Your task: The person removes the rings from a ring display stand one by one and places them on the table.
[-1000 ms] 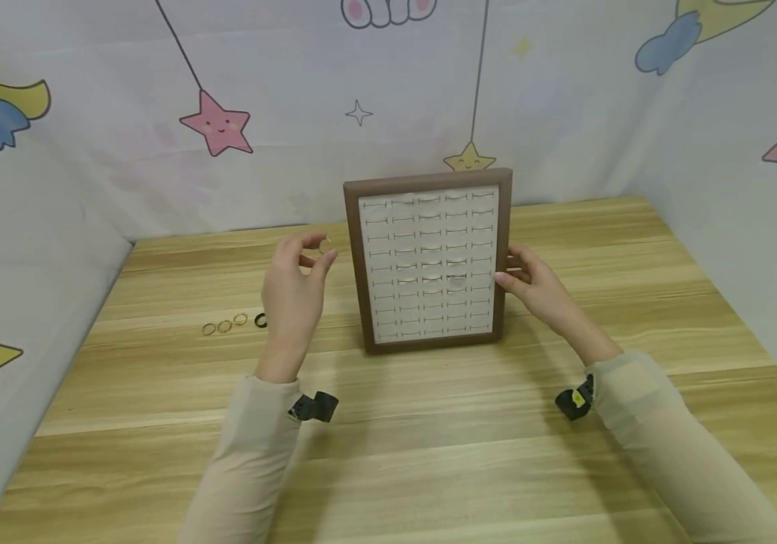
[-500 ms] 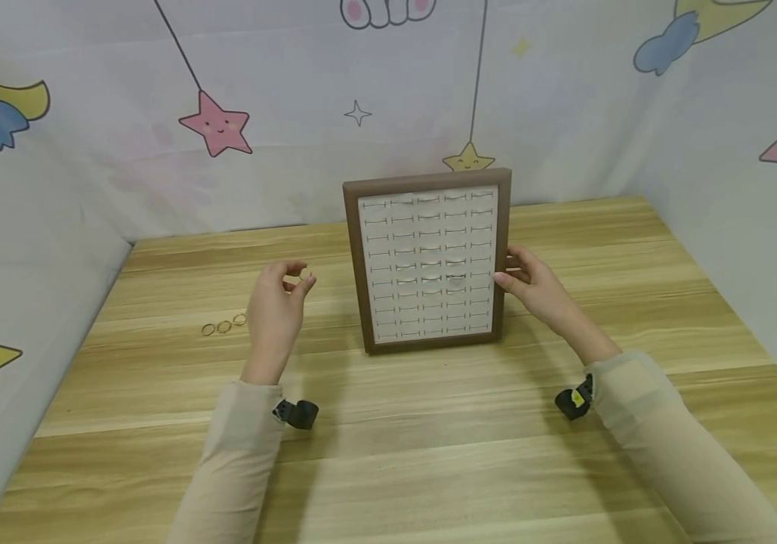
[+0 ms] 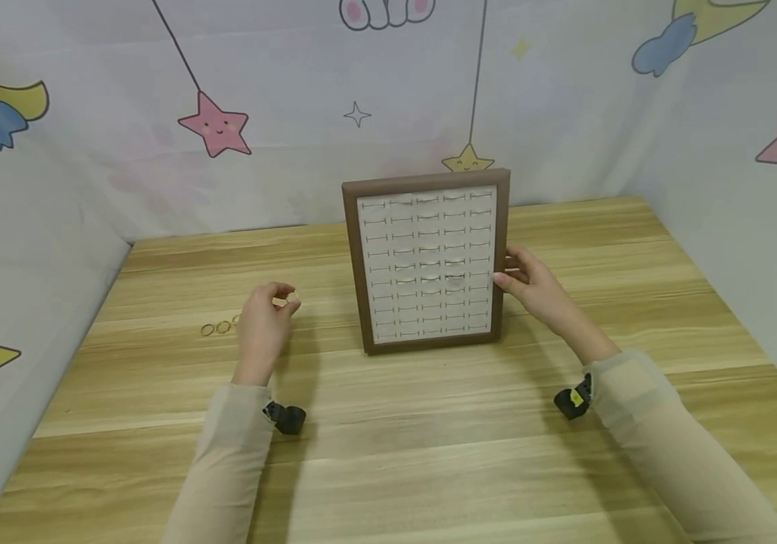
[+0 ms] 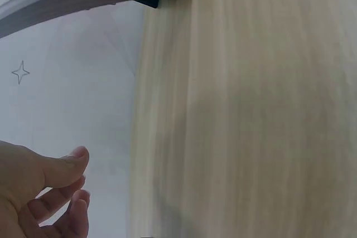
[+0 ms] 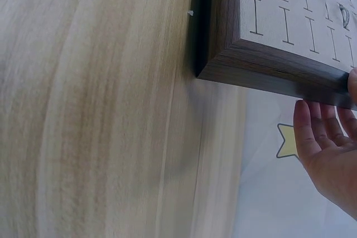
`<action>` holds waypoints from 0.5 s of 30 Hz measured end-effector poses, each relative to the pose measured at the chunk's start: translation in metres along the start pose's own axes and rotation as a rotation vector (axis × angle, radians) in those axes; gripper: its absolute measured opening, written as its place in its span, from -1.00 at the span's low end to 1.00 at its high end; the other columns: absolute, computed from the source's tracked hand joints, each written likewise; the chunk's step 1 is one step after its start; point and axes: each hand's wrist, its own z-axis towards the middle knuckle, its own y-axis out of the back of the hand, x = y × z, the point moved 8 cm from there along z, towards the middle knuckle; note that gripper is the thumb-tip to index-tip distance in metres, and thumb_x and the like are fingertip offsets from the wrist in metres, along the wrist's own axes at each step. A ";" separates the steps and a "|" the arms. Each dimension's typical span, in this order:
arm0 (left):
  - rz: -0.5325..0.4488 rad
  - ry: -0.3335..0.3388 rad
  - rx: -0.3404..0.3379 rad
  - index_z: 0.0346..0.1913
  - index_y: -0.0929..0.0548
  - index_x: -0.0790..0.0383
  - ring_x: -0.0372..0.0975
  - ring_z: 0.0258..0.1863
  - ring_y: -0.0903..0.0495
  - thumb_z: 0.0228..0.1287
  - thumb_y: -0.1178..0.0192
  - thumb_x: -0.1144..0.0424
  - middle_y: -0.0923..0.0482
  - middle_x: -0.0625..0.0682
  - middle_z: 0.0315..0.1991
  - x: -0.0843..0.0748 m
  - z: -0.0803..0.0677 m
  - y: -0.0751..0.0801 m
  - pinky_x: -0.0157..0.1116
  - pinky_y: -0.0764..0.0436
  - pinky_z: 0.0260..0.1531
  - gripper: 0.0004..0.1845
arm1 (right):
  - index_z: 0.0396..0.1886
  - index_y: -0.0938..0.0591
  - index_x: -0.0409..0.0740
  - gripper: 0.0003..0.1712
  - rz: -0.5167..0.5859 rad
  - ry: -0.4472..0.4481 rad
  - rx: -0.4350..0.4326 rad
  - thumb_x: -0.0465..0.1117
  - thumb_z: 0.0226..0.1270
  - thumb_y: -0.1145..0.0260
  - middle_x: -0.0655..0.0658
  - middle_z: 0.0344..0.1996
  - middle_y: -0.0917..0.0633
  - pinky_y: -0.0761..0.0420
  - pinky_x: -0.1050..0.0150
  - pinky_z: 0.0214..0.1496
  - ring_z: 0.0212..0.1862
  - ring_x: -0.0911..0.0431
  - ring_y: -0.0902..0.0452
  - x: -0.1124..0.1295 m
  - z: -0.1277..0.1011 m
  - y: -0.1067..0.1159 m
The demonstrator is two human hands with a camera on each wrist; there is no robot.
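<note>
My left hand [image 3: 264, 325] hovers over the left part of the table, pinching a thin gold ring [image 3: 293, 293] between thumb and a finger. In the left wrist view the ring cannot be made out at the fingertips. Just left of the hand lie several gold rings [image 3: 208, 335] in a row, the nearest partly covered by it. A brown-framed ring display board [image 3: 359, 264] with a pale slotted panel stands upright. Some middle slots bear rings. My right hand [image 3: 534, 287] grips its right edge, thumb in front and fingers reaching behind, as the right wrist view also shows.
Under everything is a wood-grain table [image 3: 388, 468]. A white cloth backdrop [image 3: 293, 174] with printed stars closes off the back and both sides. Each forearm wears a black wrist strap [image 3: 286, 417]. A tiny white speck [image 5: 190, 13] lies by the display's base.
My left hand has moved left and down, away from the display board, with the ring still pinched. It now hides the black ring seen earlier. The right hand and the board stay put.
</note>
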 end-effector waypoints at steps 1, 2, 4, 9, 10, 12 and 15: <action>0.004 0.002 0.005 0.06 -0.60 0.31 0.06 -0.09 -0.63 0.30 -0.21 0.29 -0.58 0.23 0.03 0.002 0.000 -0.001 -0.04 -0.58 -0.19 -0.70 | 0.43 -0.08 -0.38 -0.35 0.000 -0.002 0.000 -0.25 0.48 -0.07 -0.47 0.29 -0.29 -0.32 -0.14 0.38 0.39 -0.31 -0.21 0.000 0.000 0.000; 0.009 0.005 0.012 0.06 -0.60 0.31 0.06 -0.09 -0.63 0.30 -0.21 0.30 -0.59 0.23 0.04 0.003 0.001 -0.002 -0.04 -0.58 -0.18 -0.70 | 0.44 -0.07 -0.38 -0.34 -0.001 -0.003 0.000 -0.25 0.48 -0.07 -0.47 0.30 -0.29 -0.31 -0.15 0.38 0.39 -0.31 -0.21 0.000 0.000 0.000; 0.015 0.010 0.026 0.07 -0.60 0.32 0.07 -0.08 -0.63 0.30 -0.21 0.31 -0.59 0.24 0.05 0.006 0.001 -0.003 -0.04 -0.58 -0.16 -0.69 | 0.44 -0.07 -0.38 -0.34 -0.001 -0.003 0.001 -0.25 0.48 -0.07 -0.47 0.30 -0.29 -0.31 -0.15 0.38 0.39 -0.32 -0.20 -0.001 0.000 0.000; 0.028 0.039 0.076 0.11 -0.59 0.32 0.06 -0.04 -0.62 0.31 -0.18 0.31 -0.58 0.23 0.09 0.015 0.003 -0.008 -0.08 -0.58 -0.15 -0.67 | 0.43 -0.08 -0.37 -0.35 -0.002 0.002 0.001 -0.26 0.48 -0.06 -0.47 0.28 -0.30 -0.32 -0.15 0.38 0.38 -0.32 -0.22 0.000 -0.001 0.000; 0.036 0.051 0.091 0.12 -0.59 0.31 0.06 -0.03 -0.62 0.32 -0.18 0.30 -0.58 0.23 0.10 0.018 0.004 -0.010 -0.10 -0.59 -0.18 -0.67 | 0.43 -0.08 -0.37 -0.35 -0.002 0.002 0.002 -0.26 0.48 -0.06 -0.47 0.28 -0.30 -0.32 -0.15 0.38 0.38 -0.31 -0.22 0.000 -0.001 0.000; 0.051 0.072 0.120 0.13 -0.58 0.29 0.05 -0.02 -0.62 0.33 -0.16 0.28 -0.57 0.23 0.12 0.022 0.005 -0.012 -0.13 -0.59 -0.23 -0.66 | 0.43 -0.09 -0.37 -0.36 -0.002 0.001 0.003 -0.26 0.48 -0.06 -0.47 0.28 -0.30 -0.32 -0.15 0.38 0.38 -0.31 -0.22 0.000 0.000 0.000; 0.068 0.090 0.146 0.14 -0.58 0.27 0.05 -0.01 -0.63 0.33 -0.16 0.27 -0.59 0.24 0.11 0.027 0.006 -0.015 -0.13 -0.59 -0.24 -0.65 | 0.43 -0.08 -0.37 -0.36 -0.004 -0.005 0.004 -0.25 0.48 -0.06 -0.47 0.28 -0.30 -0.32 -0.15 0.38 0.39 -0.32 -0.21 0.000 0.000 0.000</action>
